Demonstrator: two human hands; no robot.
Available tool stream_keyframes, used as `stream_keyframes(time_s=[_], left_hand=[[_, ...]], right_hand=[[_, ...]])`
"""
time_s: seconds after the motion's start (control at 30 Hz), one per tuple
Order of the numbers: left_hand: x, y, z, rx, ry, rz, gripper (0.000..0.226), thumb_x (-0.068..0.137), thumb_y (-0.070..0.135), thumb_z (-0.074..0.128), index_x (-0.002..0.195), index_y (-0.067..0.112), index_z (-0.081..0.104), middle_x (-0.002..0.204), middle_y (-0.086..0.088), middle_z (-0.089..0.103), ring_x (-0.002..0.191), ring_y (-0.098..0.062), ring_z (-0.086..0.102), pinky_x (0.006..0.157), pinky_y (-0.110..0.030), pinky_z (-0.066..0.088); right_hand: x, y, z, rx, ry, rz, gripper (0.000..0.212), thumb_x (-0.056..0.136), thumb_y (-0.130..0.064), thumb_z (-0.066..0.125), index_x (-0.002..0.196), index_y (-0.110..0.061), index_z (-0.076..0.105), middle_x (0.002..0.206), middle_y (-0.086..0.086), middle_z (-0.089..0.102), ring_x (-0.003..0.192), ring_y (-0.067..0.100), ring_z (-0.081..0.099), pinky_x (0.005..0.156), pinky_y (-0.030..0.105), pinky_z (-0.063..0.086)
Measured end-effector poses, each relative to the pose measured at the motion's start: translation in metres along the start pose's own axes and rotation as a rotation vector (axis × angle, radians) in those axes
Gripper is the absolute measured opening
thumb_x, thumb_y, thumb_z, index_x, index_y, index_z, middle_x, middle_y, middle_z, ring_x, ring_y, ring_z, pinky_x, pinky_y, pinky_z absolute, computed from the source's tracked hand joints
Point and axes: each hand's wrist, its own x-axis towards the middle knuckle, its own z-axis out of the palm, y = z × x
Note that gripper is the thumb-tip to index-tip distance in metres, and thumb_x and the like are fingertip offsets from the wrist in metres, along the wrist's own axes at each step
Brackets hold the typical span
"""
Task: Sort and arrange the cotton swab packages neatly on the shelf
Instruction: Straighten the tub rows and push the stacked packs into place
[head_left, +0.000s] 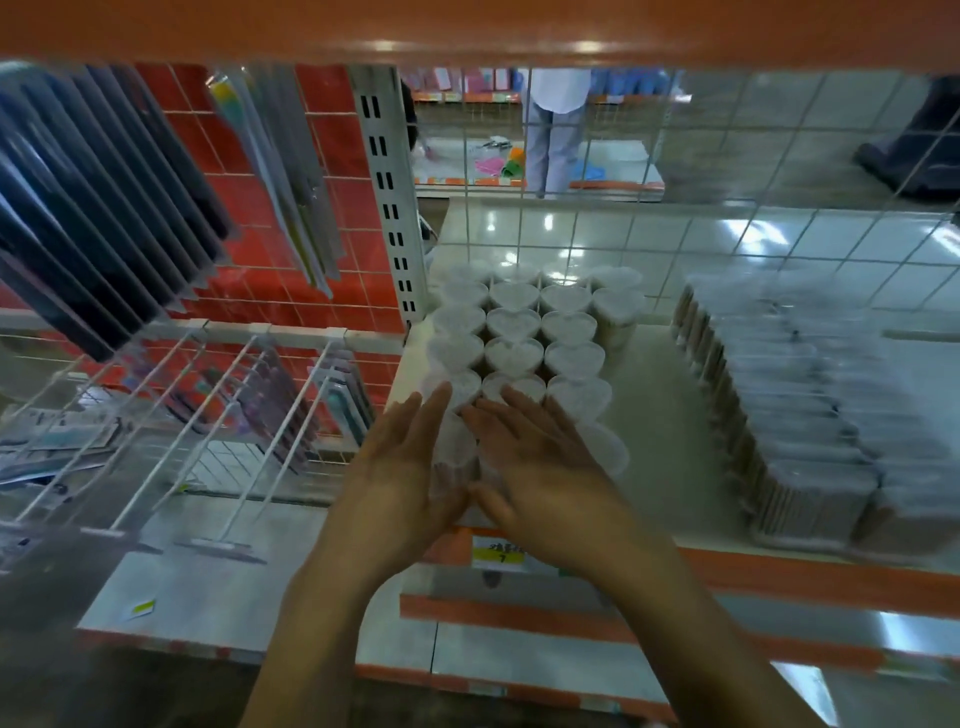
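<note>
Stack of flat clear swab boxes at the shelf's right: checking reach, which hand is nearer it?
Right. The right hand lies left of the stack of flat clear swab boxes, apart from it; the left hand is farther left.

On the shelf (670, 415) the tubs of cotton swabs (519, 332) stand in rows at its left end, running from the front edge back to the wire grid (727, 156) behind. To their right, across a bare strip of shelf, the flat packs of cotton swabs (810, 405) sit packed in a block. The left hand (405, 467) lies against the left side of the frontmost tubs and the right hand (545, 467) over their tops, just beside each other. Below the hands a price label (496, 553) sits on the shelf's front edge. Left of the tubs stands a slotted post (387, 197), and beyond it hanging packs (104, 208) above peg hooks (234, 415). A person (553, 135) stands behind the grid.
</note>
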Motion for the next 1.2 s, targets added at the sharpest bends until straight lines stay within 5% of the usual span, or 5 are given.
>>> stream_keyframes(time_s=[0.43, 0.6, 0.8, 1.03, 1.2], left_hand=[[-0.001, -0.004, -0.004, -0.027, 0.114, 0.118, 0.069, 0.074, 0.003, 0.072, 0.138, 0.010, 0.047, 0.110, -0.018, 0.066, 0.092, -0.036, 0.067, 0.074, -0.039, 0.054], [-0.004, 0.002, -0.019, 0.000, 0.125, 0.100, 0.073, 0.074, 0.011, 0.077, 0.139, 0.014, 0.045, 0.112, -0.013, 0.066, 0.095, -0.031, 0.066, 0.077, -0.033, 0.049], [-0.008, 0.016, -0.040, -0.007, 0.174, 0.090, 0.056, 0.077, 0.015, 0.075, 0.129, 0.007, 0.056, 0.110, -0.015, 0.067, 0.084, -0.030, 0.069, 0.073, -0.028, 0.047], [-0.011, 0.030, -0.051, -0.170, 0.259, 0.021, 0.065, 0.078, 0.049, 0.057, 0.138, 0.023, 0.047, 0.124, -0.003, 0.058, 0.103, -0.021, 0.061, 0.083, -0.039, 0.056], [-0.017, 0.036, -0.054, -0.283, 0.211, 0.064, 0.065, 0.077, 0.046, 0.063, 0.137, 0.040, 0.038, 0.123, 0.011, 0.048, 0.100, 0.000, 0.053, 0.084, -0.015, 0.049]], right_hand=[[0.009, -0.012, 0.022, -0.011, 0.223, 0.010, 0.052, 0.081, -0.033, 0.037, 0.124, -0.011, 0.057, 0.119, 0.003, 0.064, 0.123, 0.026, 0.052, 0.106, 0.051, 0.018], [0.008, -0.015, 0.018, 0.048, 0.289, -0.012, 0.047, 0.085, -0.027, 0.043, 0.128, -0.012, 0.054, 0.129, 0.005, 0.059, 0.130, 0.027, 0.046, 0.109, 0.047, 0.018], [0.002, -0.020, 0.003, 0.125, 0.406, -0.012, 0.047, 0.084, -0.034, 0.045, 0.127, -0.016, 0.053, 0.120, 0.006, 0.059, 0.109, 0.028, 0.056, 0.087, 0.039, 0.051], [-0.005, -0.023, -0.011, 0.301, 0.487, -0.016, 0.041, 0.090, -0.030, 0.042, 0.128, -0.021, 0.052, 0.117, 0.003, 0.061, 0.100, 0.019, 0.060, 0.082, 0.029, 0.051], [-0.008, -0.016, -0.017, 0.394, 0.547, -0.028, 0.037, 0.090, -0.018, 0.044, 0.125, -0.021, 0.056, 0.116, -0.003, 0.060, 0.101, 0.004, 0.053, 0.086, 0.008, 0.039]])
